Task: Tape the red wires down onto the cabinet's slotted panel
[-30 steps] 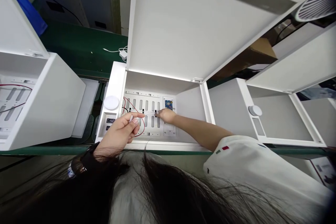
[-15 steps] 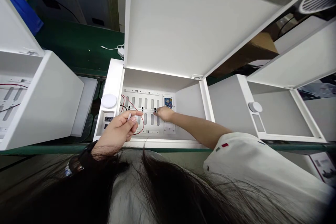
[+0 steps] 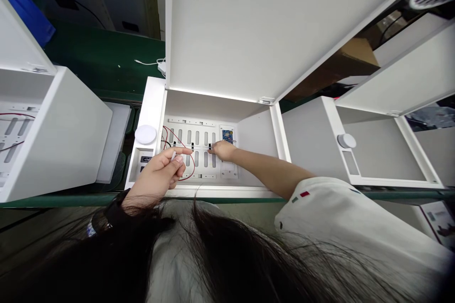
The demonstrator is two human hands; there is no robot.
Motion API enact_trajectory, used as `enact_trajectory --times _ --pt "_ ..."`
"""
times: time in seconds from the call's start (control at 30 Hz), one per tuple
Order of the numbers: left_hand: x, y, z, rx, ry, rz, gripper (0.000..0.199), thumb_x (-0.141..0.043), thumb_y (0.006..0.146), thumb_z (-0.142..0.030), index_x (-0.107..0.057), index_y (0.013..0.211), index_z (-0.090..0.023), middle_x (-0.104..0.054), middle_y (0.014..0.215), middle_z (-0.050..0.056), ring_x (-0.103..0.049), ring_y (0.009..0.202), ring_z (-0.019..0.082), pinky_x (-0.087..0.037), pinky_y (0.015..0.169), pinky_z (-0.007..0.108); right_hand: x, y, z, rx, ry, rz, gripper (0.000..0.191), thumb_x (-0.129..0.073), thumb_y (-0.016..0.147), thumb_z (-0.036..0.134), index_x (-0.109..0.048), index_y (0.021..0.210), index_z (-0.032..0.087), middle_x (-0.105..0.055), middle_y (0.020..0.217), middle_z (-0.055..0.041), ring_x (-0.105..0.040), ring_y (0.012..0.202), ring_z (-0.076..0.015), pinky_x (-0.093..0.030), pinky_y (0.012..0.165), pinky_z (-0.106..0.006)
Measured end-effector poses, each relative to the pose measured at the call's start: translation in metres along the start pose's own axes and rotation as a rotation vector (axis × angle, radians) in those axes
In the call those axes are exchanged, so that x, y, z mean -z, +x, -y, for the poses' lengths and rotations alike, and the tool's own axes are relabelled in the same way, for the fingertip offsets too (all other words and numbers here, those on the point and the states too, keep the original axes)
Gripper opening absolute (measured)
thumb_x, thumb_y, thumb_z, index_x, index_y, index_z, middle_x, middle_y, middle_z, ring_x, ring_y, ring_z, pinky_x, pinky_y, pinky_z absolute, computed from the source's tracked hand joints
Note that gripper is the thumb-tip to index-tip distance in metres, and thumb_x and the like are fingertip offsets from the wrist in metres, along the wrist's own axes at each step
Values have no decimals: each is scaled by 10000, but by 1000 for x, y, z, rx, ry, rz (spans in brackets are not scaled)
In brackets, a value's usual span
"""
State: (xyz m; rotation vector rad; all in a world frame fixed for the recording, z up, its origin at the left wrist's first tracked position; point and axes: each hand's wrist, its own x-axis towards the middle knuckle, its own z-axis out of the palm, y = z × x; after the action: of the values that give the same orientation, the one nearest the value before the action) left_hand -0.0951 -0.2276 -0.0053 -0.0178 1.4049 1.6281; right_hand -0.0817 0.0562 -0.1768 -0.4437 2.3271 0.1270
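Slotted panel (image 3: 199, 163) lies on the floor of the open white cabinet (image 3: 258, 151), and you're working right over it! Two rows of narrow slots run across it, a blue circuit board (image 3: 228, 136) sits at its right end, and a red wire (image 3: 192, 169) loops around its left side. Black clips (image 3: 192, 146) line up along the middle. Your right hand (image 3: 222, 151) is down on the panel, curled, with its fingertips (image 3: 212, 150) right at a clip; I can't tell whether they've got hold of it. Your left hand (image 3: 158, 175) is up over the panel's near edge, thumb and fingers pinched closed on a small white piece (image 3: 174, 156). Just beside that hand, a round white button (image 3: 145, 134) sits on the cabinet's rim, and the lid (image 3: 227, 33) stands open beyond!
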Motion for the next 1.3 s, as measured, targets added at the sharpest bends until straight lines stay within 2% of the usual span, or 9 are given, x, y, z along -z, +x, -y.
enact_trajectory --times 0.1,0.37,0.6,0.83,1.1,1.3 --pt "0 1 0 4 -7 -1 253 -484 857 -343 -549 1082 -249 -438 639 -32 -258 455 37 -139 446 228 -1 1 -1 20 -29 -8 413 -422 866 171 -533 1261 211 -646 1029 -128 -606 930 -229 -393 695 -279" --pt "-2 -1 -2 0 14 -11 247 -482 859 -343 -550 1074 -243 -427 630 -35 -263 459 40 -141 447 231 -5 -1 1 21 -75 -58 371 -384 892 219 -590 1189 137 -675 923 -152 -619 849 -222 -389 683 -287" --pt "-2 -2 -3 -2 18 -3 242 -483 858 -346 -540 1068 -239 -431 632 -36 -260 462 44 -144 445 231 -11 0 -4 59 -120 -92 447 -435 838 133 -519 1266 234 -675 899 -109 -617 832 -222 -383 664 -293" --pt "-2 -1 -3 5 13 -3 228 -473 863 -335 -545 1055 -236 -426 622 -37 -259 464 46 -149 441 224 -12 2 -4 85 -129 -111 415 -372 881 166 -520 1266 207 -664 925 -129 -609 863 -241 -387 661 -309" --pt "0 0 -1 3 -9 10 227 -479 860 -324 -545 1061 -243 -430 628 -37 -256 458 42 -142 436 218 -8 3 -3 68 -104 -93 387 -412 875 172 -558 1230 222 -661 962 -125 -608 878 -232 -385 680 -296" --pt "-1 1 -2 25 4 -15 238 -476 861 -327 -549 1070 -238 -431 628 -35 -259 450 36 -143 441 220 0 1 2 50 -73 -82 356 -393 898 210 -584 1197 188 -653 1005 -135 -600 922 -230 -397 700 -296"
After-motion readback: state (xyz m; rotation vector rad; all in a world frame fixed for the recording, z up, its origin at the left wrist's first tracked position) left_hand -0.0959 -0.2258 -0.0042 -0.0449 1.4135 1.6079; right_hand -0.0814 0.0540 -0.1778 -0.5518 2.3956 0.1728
